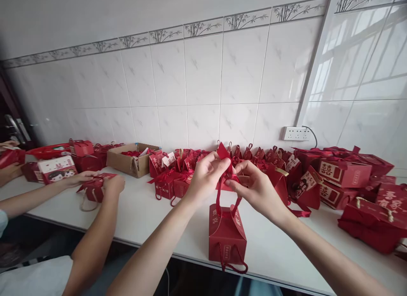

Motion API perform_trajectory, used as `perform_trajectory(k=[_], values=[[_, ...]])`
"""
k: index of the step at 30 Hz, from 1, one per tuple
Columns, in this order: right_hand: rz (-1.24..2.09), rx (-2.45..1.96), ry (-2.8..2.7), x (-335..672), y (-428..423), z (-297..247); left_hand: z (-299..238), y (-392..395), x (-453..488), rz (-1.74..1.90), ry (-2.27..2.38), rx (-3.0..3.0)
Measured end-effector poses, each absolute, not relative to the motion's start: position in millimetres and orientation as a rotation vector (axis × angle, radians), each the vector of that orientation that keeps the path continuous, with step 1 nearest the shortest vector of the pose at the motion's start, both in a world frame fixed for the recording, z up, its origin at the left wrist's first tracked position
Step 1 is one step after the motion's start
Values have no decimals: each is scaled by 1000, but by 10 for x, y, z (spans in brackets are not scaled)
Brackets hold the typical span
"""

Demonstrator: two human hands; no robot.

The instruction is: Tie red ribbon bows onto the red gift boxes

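Observation:
A small red gift box [219, 241] with gold lettering stands upright near the table's front edge. Its twisted red cord handle [235, 269] hangs down the front. From the top of the box two strands of red ribbon [224, 152] rise to my hands, where they cross or loop together; the exact knot is hidden by fingers. My left hand [206, 173] pinches the ribbon, with one flat end sticking up above the thumb. Close beside it, my right hand [256, 190] pinches the ribbon's other part between thumb and forefinger.
Rows of finished-looking red boxes [165, 183] line the white table [149, 219] behind my hands. More boxes [346, 173] are stacked at right. A cardboard carton [125, 164] stands left of centre. A co-worker's hands [114, 185] handle another red box at left. A power strip [295, 134] is on the wall.

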State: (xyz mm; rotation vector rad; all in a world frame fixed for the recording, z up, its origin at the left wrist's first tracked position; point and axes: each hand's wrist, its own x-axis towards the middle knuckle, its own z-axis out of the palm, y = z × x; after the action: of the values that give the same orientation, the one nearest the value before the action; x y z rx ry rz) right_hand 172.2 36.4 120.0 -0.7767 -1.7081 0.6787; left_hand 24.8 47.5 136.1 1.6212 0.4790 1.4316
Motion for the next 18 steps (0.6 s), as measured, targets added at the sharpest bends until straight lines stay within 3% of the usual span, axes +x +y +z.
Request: perform_trajectory(k=[18], values=[[989,-730,-1446,1778,448,1191,1295,423,203,1527,523,1711]])
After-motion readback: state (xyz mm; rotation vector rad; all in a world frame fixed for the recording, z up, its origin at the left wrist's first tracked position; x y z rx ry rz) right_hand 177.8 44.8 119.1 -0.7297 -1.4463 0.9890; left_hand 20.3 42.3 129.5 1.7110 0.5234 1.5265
